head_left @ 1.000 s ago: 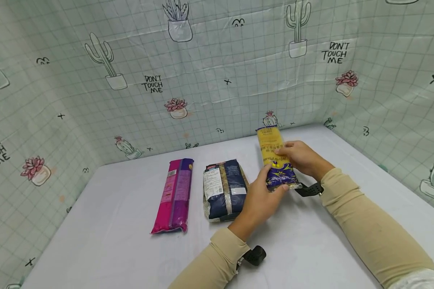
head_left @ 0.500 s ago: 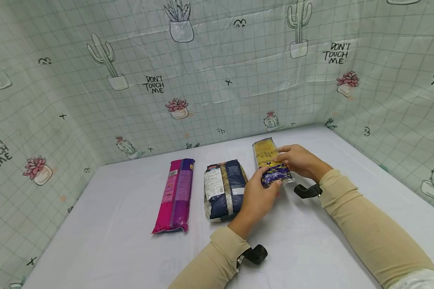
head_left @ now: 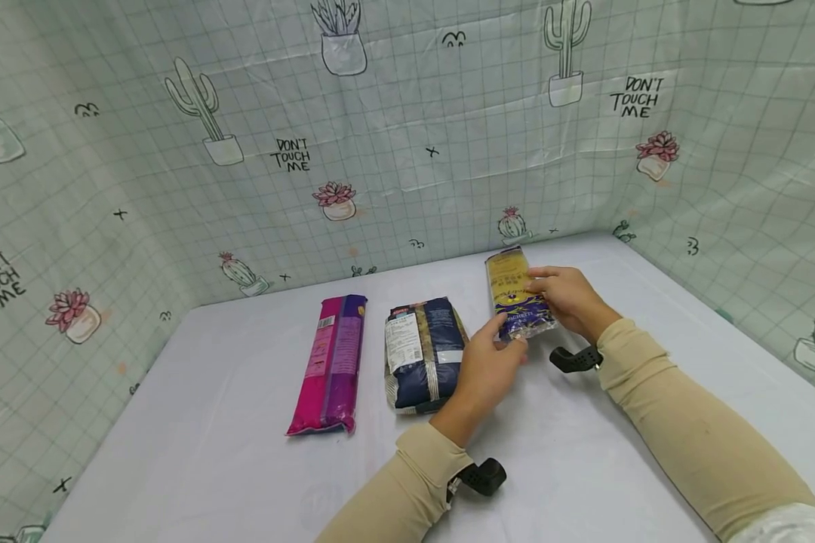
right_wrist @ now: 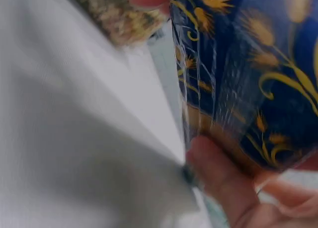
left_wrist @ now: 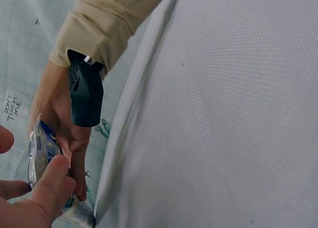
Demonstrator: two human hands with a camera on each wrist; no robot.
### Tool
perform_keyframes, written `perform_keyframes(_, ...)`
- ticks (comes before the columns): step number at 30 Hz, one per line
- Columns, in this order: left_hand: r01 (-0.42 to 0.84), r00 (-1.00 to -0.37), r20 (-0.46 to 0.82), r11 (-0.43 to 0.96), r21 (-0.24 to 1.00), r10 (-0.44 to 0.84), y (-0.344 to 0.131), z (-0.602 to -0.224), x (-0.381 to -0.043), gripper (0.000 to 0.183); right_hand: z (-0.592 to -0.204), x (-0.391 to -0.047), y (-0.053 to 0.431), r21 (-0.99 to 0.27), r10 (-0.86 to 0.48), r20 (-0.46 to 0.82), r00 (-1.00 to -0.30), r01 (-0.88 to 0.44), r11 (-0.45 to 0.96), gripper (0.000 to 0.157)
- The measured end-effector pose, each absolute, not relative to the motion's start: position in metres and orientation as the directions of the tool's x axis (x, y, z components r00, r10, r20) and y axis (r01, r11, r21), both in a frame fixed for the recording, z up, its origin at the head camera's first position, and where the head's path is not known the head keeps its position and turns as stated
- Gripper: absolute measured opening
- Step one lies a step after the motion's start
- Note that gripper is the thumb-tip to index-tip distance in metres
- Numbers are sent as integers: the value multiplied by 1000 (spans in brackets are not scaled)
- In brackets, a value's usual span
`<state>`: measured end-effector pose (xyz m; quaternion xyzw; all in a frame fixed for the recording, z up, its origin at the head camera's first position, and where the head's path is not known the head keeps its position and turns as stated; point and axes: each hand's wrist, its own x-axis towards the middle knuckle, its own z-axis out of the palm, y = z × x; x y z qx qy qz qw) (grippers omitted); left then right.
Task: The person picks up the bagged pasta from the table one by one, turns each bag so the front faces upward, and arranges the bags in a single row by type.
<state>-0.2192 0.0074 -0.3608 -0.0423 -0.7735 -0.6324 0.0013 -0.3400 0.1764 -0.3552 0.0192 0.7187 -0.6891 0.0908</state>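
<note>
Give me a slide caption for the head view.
Left hand and right hand hold a yellow-blue packet; a navy bag and pink-purple packet lie on the white table.

Printed sheeting (head_left: pixel 394 113) with cacti and grid lines is hanging around a white-covered desk (head_left: pixel 210 452), forming a screened-off, staged booth; a black device (head_left: pixel 485 477) is sitting at each wrist. The sheeting is hiding the wider room.
</note>
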Motion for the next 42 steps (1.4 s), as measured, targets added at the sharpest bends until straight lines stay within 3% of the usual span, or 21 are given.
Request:
perform_keyframes(8,48,-994,21,264,963,105,9,-365,-221,44,-368,-345,185,-992,-186,-95,-978,109,-64,63)
perform_keyframes(18,42,-976,1,183,982,220,13,-370,-217,29,-379,-351,194,-995,-221,-76,-972,59,82,68)
perform_keyframes(21,68,-971,15,217,974,237,15,-369,-214,25,-380,-351,196,-990,-222,-81,-972,53,131,67)
perform_keyframes(27,176,-957,62,401,899,282,17,-362,-206,20,-381,-353,197,-965,-256,-65,-964,-4,261,62)
perform_keyframes(31,263,-938,111,467,844,329,18,-358,-202,21,-378,-353,198,-931,-184,-71,-980,-1,365,55)
perform_keyframes(37,430,-882,216,529,731,419,12,-359,-201,21,-371,-352,199,-930,-57,-128,-990,100,353,48)
perform_keyframes(42,531,-838,276,587,611,471,-3,-359,-205,19,-359,-347,198,-927,-13,-112,-994,99,361,44)
